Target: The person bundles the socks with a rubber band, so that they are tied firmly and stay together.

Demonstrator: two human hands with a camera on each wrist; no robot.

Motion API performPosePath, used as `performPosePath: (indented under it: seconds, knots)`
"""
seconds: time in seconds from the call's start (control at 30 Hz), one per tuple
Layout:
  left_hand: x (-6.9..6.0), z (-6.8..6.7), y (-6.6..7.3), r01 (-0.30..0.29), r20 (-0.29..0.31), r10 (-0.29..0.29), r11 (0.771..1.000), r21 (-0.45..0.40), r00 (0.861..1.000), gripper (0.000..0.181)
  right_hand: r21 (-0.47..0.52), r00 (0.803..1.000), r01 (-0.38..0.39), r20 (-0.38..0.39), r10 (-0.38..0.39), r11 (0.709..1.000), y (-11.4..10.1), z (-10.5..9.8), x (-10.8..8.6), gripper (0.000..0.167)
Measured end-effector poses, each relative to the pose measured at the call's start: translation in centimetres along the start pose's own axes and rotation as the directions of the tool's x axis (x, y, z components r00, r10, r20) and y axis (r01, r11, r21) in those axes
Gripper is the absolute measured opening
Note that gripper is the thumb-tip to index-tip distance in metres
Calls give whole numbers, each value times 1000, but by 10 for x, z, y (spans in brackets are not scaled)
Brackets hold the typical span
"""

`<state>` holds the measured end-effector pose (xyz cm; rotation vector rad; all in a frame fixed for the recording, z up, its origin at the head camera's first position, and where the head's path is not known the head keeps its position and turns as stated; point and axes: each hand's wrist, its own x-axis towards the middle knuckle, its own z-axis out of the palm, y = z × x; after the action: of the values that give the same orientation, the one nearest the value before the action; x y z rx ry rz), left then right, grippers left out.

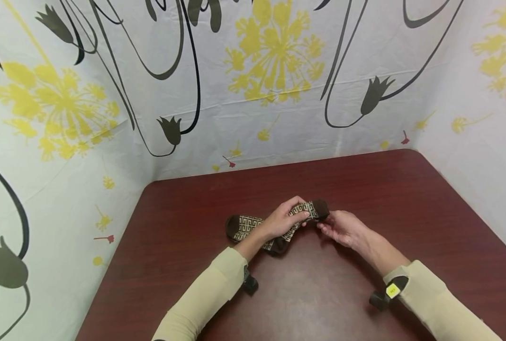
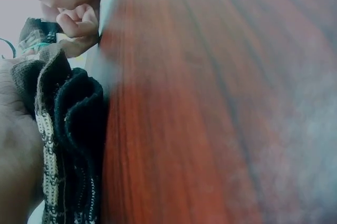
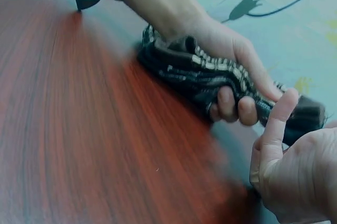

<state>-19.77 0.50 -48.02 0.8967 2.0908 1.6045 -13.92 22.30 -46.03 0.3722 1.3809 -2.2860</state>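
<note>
A dark brown sock (image 1: 245,226) with a cream geometric pattern lies bent on the table, its right part raised. Several fabric layers (image 2: 79,124) show in the left wrist view; whether a second sock is among them I cannot tell. My left hand (image 1: 284,219) grips the sock's right part from above, with the thumb on top and curled fingertips (image 3: 247,111) visible underneath. At the dark right end (image 1: 321,208), my right hand (image 1: 344,229) touches the fabric with loosely bent fingers. One straight digit of it crosses in front of that end in the right wrist view.
The reddish-brown wooden table (image 1: 185,203) extends around both hands. Pale cloth walls (image 1: 278,128) with flower prints rise behind it and at both sides. A black wrist camera (image 1: 249,283) is strapped to the left forearm, another camera (image 1: 380,300) to the right.
</note>
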Motion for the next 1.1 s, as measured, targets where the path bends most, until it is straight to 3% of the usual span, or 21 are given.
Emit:
performPosePath:
  seconds: [0.07,0.2,0.3,0.4,0.63,0.83,1.0,1.1]
  knots:
    - [0,0,-1,8,-8,-8,1000,2,1000,17,-56,1000,25,5,-25,998,0,0,-1,30]
    - [-1,-1,-3,24,-9,-23,1000,18,1000,17,-195,994,73,93,-55,978,0,-8,-3,56]
    - [-1,0,-4,23,2,-23,999,36,1000,18,-258,977,138,193,-89,956,-1,-16,-5,63]
    - [-1,1,-3,15,3,-15,999,45,1000,18,-256,962,201,235,-141,945,-3,-19,-5,64]
    - [-2,3,0,41,19,-43,994,104,999,24,-297,952,293,175,-249,909,-6,-14,-4,58]
    - [-2,1,3,39,-9,-39,996,77,999,37,-344,940,339,155,-303,876,-5,-16,-5,50]
    - [-2,-1,2,30,-27,-28,997,70,999,30,-382,944,330,162,-289,863,-3,-18,-6,63]
    - [-3,-1,3,25,-27,-23,999,47,999,25,-362,954,293,179,-242,885,-2,-20,-7,71]
